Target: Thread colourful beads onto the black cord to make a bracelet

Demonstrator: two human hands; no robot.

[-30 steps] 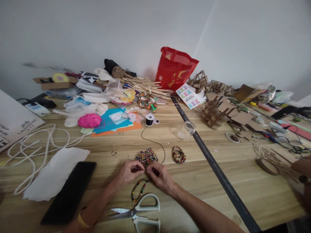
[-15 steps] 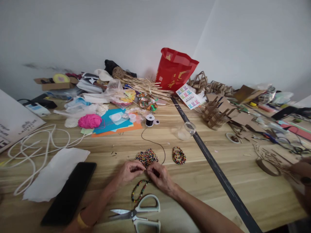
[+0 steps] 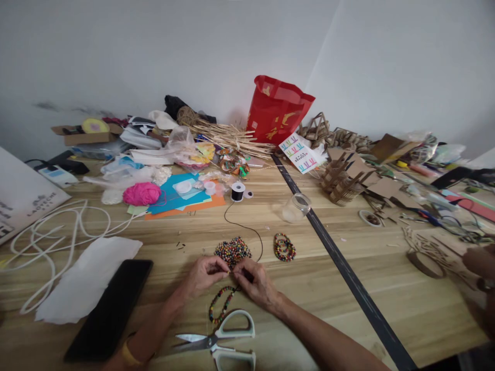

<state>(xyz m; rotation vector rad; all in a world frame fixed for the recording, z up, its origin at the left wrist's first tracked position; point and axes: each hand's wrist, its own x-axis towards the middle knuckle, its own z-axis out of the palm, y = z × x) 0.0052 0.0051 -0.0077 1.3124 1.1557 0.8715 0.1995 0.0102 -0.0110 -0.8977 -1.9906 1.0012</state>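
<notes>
My left hand [image 3: 207, 275] is closed in a pinch on a tiny yellowish bead [image 3: 229, 272]. Its fingertips almost meet those of my right hand [image 3: 253, 281], which pinches the black cord [image 3: 236, 273]. Below the fingers hangs a strand of multicoloured beads [image 3: 220, 309], lying in a loop on the table. Just beyond both hands is a pile of loose beads [image 3: 233, 251]. Black cord also runs from the spool [image 3: 237, 192] around the pile's right side toward my right hand. Scissors with pale handles [image 3: 232, 338] lie open nearest me.
Finished-looking bead bracelets [image 3: 285, 247] lie right of the pile, with a clear jar [image 3: 296, 208] behind. A black phone [image 3: 110, 309] and white paper [image 3: 91, 281] are at left. A dark strip [image 3: 344, 257] crosses the table. Another person's hand [image 3: 479, 262] shows at far right.
The yellowish bead shows more plainly between my fingertips now. Both hands stay almost in place; the view has shifted very slightly. The other person's hand at far right has moved a little.
</notes>
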